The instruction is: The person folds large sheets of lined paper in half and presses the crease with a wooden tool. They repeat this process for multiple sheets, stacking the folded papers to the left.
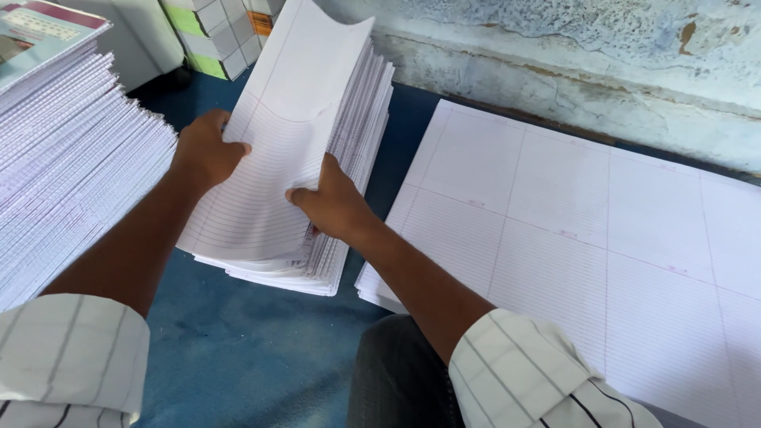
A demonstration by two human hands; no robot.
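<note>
A stack of folded ruled white sheets (317,103) lies on the blue surface (238,349) in front of me. My left hand (204,149) grips the left edge of the top sheets, thumb on top. My right hand (333,200) presses on the right side of the same top sheets, fingers curled over their edge. The upper end of the top sheets curves upward.
A tall pile of bound ruled notebooks (71,158) stands at the left with a printed cover on top. A large flat stack of unfolded ruled sheets (602,230) lies at the right. A rough plastered wall (594,55) runs behind. Coloured boxes (210,36) stand at the back.
</note>
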